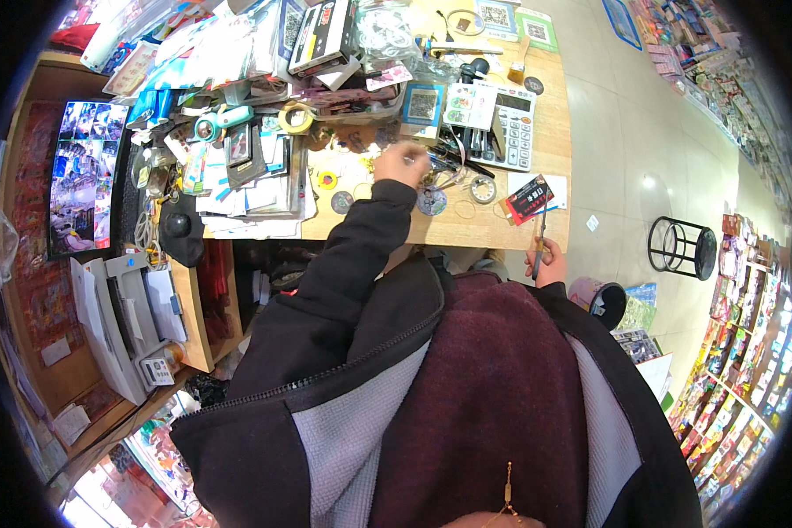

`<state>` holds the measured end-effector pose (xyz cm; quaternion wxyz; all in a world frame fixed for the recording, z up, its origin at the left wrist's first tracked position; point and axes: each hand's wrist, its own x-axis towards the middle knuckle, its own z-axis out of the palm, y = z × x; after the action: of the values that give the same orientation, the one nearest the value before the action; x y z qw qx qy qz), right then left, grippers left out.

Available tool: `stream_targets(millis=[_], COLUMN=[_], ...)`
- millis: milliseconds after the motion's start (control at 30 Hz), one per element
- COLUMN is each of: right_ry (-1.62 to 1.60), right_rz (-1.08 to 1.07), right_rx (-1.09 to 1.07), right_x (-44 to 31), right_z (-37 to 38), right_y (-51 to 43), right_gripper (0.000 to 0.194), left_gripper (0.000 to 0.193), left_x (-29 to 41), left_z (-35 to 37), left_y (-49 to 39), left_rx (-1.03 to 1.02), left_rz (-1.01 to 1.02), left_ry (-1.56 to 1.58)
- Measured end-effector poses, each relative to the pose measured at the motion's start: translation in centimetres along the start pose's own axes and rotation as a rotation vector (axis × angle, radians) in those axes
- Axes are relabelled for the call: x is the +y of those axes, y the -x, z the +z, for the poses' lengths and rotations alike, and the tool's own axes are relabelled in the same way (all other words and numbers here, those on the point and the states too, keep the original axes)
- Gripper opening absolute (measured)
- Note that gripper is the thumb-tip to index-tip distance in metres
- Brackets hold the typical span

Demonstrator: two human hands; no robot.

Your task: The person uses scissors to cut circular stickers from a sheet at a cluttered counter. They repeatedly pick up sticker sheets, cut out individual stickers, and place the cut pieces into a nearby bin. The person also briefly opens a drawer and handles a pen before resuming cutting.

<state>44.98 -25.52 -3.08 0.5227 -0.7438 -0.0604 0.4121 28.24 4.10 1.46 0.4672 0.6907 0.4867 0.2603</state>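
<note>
My left hand [401, 165] is over the wooden table [449, 228], blurred, with its fingers curled. Whether it pinches something small cannot be made out. Just below it lies a round printed disc [431, 201], and a small yellow ring [327, 179] lies to its left. At the table's front right edge, my right hand [550, 263] grips a slim dark tool [539, 247], perhaps scissors or tweezers, pointing away from me. Its tip reaches a red and black printed card [529, 199]. A clear tape roll [482, 189] rests between the hands.
A white calculator [519, 129] and a printed-code stand [424, 111] stand behind my left hand. Papers [257, 211], a tape roll [295, 117] and boxes crowd the left. A monitor [82, 178] is far left; a bin [597, 300] and black stool [683, 247] stand right.
</note>
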Motion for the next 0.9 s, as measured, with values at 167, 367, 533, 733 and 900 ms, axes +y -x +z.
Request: stream_targets(millis=[167,367,533,733,900], right_ry=[0.048,0.024,0.058,-0.113,0.212], right_rz=[-0.019,-0.024,-0.041,-0.149,-0.502], right_rx=[0.015,0.019,0.075,-0.024,-0.206], right_x=[-0.4,-0.3,-0.6,-4.8,-7.9], right_z=[0.1,0.1,0.2,3.1,6.0], right_y=[0.6,0.9,1.2,1.6,1.0], right_gripper=[0.04,0.041,0.041,0.047,0.042], left_gripper=[0.021,0.019,0.019,0.016,0.02], left_x=[-1.5,-1.1,0.1,2.5,3.0], left_z=[2.6,1.5,-2.0,-1.0,4.3], left_y=[0.8,1.0,2.6,5.9,8.6], left_rx=[-0.081,-0.109,0.082,-0.226,-0.626], left_rz=[0.256,0.234,0.258,0.091,-0.261], left_ry=[-0.452,-0.445,-0.3,-0.029,0.325])
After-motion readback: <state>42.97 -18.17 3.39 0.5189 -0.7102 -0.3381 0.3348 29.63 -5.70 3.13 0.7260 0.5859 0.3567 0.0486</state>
